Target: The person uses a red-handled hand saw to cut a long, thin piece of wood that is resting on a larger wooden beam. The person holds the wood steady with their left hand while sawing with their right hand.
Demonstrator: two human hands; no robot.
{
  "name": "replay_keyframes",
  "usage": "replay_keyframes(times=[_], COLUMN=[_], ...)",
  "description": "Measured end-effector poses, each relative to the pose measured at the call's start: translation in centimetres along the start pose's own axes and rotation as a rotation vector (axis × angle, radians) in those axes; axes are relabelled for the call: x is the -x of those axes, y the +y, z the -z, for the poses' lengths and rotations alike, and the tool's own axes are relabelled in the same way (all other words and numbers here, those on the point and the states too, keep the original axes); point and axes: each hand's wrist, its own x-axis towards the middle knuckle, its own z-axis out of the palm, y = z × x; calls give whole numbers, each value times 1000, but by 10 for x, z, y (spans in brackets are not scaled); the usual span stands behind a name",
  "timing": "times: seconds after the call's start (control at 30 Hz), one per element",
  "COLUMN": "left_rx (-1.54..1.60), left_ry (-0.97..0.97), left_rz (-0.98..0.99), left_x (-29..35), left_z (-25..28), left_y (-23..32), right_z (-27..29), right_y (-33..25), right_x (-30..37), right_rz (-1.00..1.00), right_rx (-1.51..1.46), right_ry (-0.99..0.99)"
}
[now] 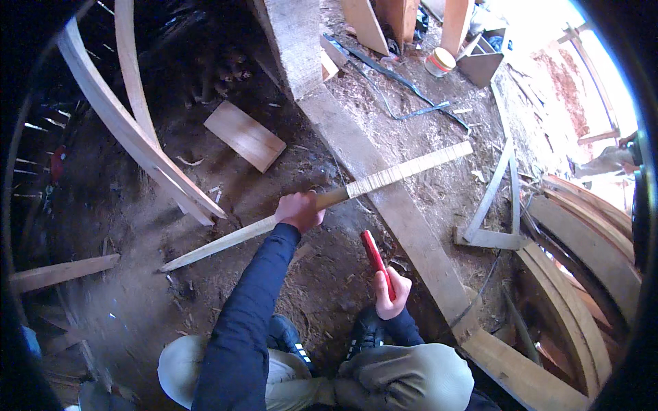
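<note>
My left hand (299, 211) is wrapped round a long pale wooden strip (411, 169) near its middle. The strip's right part shows many close cross lines and lies over a thick wooden beam (373, 161); its narrower left end points down toward the dirt floor. Lower right, my right hand (393, 293) is closed round a slim red hand tool (373, 252), whose exact kind I cannot make out. The tool points up and slightly left, apart from the strip.
A short board (245, 135) lies on the dirt floor beyond my left hand. Curved timbers (127, 137) stand at the left, with more ribs (565, 308) at the right. Past the beam are a round tub (440, 62) and a dark strap (391, 72).
</note>
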Motion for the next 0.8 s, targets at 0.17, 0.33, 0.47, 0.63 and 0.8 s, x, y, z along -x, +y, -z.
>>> replay_keyframes(times=[0.17,0.33,0.47,0.63,0.8], left_rx=[-9,5,-14,-27,-26], left_ry=[50,49,82,168,224], left_rz=[38,14,32,8,-1], left_x=[4,0,0,3,7], left_z=[-6,-18,-19,-26,-29], left_y=[-1,-10,-5,-8,-7], right_z=[-7,-14,-4,0,-7], right_y=[12,31,4,-5,-4], right_x=[6,12,4,0,8], right_rz=[26,127,-37,-53,-71], right_rx=[32,28,-40,-47,-42], right_ry=[15,115,51,39,81])
